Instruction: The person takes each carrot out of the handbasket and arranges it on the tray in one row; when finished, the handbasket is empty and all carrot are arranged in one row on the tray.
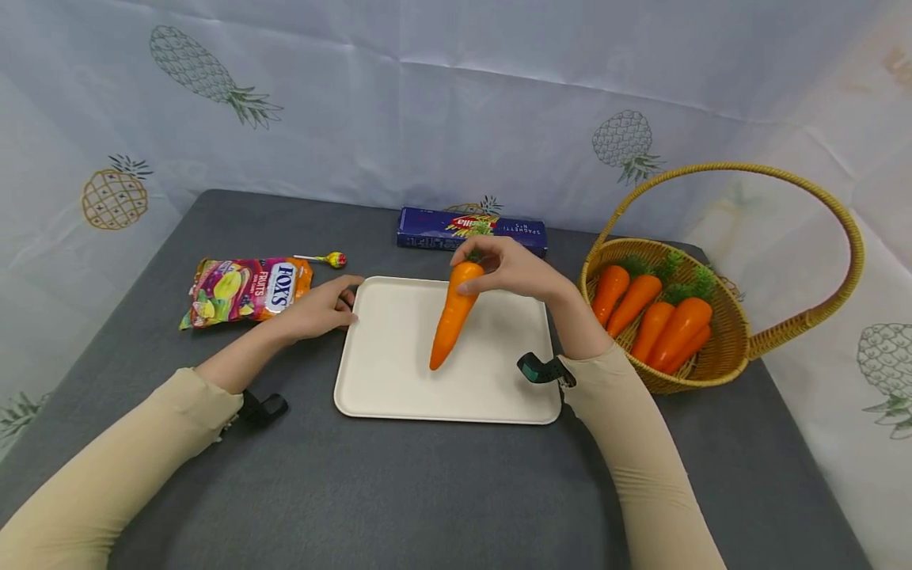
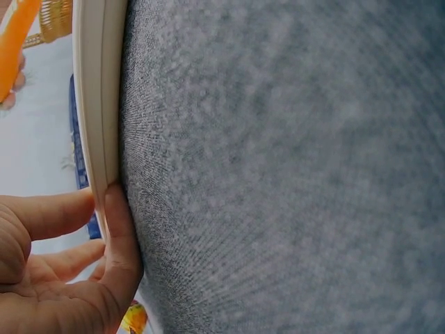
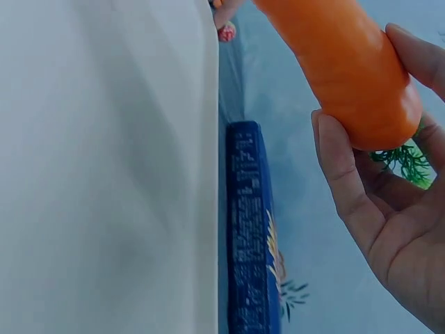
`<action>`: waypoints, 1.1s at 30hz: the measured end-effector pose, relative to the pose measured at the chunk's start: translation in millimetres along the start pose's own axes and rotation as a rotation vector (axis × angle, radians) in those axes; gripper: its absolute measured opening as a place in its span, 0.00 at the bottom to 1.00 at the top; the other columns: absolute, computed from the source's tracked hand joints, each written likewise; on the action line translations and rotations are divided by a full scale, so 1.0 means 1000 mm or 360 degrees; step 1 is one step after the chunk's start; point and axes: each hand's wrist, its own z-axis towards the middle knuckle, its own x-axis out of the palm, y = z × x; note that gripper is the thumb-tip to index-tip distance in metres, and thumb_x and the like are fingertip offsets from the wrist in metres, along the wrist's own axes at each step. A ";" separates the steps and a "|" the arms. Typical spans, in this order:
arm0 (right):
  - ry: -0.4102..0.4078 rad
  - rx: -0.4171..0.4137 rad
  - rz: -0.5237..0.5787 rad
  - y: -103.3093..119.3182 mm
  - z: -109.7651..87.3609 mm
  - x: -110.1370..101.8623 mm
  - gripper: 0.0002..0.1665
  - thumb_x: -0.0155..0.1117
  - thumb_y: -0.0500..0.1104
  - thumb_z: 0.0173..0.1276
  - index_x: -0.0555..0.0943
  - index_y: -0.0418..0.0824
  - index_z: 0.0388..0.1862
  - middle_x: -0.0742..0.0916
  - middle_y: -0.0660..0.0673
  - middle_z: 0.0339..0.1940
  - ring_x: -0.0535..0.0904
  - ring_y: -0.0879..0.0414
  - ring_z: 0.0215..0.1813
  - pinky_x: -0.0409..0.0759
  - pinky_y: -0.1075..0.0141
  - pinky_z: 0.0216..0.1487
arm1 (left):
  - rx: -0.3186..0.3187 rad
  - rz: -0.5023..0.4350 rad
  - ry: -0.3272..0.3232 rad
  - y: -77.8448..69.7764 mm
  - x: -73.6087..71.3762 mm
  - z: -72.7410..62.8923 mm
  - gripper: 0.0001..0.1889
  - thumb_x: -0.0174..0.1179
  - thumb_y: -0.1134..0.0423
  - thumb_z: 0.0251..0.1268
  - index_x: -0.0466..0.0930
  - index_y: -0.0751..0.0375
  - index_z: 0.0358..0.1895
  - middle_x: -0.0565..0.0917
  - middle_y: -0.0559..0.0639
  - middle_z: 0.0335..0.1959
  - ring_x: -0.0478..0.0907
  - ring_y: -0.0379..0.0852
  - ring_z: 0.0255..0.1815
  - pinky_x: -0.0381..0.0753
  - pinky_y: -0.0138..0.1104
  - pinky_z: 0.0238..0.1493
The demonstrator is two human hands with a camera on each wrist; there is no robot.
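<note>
My right hand (image 1: 503,265) pinches an orange carrot (image 1: 454,315) by its thick end, holding it above the cream tray (image 1: 456,408) with the tip pointing down. In the right wrist view, thumb and fingers press the carrot (image 3: 348,69) from both sides, and its green top shows behind them. At the tray's left edge my left hand (image 1: 321,307) grips the rim. The left wrist view has the fingers of this hand (image 2: 69,278) on both sides of the tray wall (image 2: 101,90). Several more carrots (image 1: 637,301) lie in a wicker basket (image 1: 734,340) on the right.
A bag of Fox's candy (image 1: 242,291) lies left of the tray, with a lollipop (image 1: 331,259) just behind it. Behind the tray is a blue spaghetti box (image 1: 427,227). The basket's tall handle (image 1: 851,237) arches up at the right. A pineapple-print cloth (image 1: 456,119) hangs behind the dark table (image 1: 399,491).
</note>
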 end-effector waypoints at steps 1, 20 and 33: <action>0.0012 -0.0002 0.0019 0.000 0.002 0.003 0.23 0.72 0.41 0.61 0.79 0.39 0.54 0.83 0.43 0.51 0.83 0.47 0.43 0.82 0.60 0.49 | 0.0001 0.0001 -0.0001 0.000 0.000 0.000 0.34 0.58 0.68 0.67 0.55 0.71 0.74 0.73 0.65 0.50 0.73 0.51 0.42 0.75 0.32 0.41; 0.0161 -0.0006 0.0054 -0.005 0.047 0.048 0.24 0.73 0.45 0.59 0.80 0.40 0.53 0.84 0.46 0.50 0.80 0.50 0.52 0.79 0.59 0.58 | -0.0037 0.0022 -0.0003 -0.001 0.000 0.001 0.34 0.58 0.68 0.67 0.56 0.71 0.74 0.74 0.65 0.50 0.74 0.51 0.43 0.76 0.33 0.42; 0.0223 -0.0015 0.0045 -0.006 0.069 0.068 0.24 0.70 0.46 0.61 0.80 0.40 0.56 0.81 0.47 0.57 0.77 0.52 0.56 0.77 0.60 0.61 | -0.0011 -0.0026 0.0014 -0.001 0.000 0.002 0.34 0.57 0.68 0.67 0.55 0.71 0.74 0.74 0.65 0.49 0.74 0.48 0.39 0.76 0.31 0.38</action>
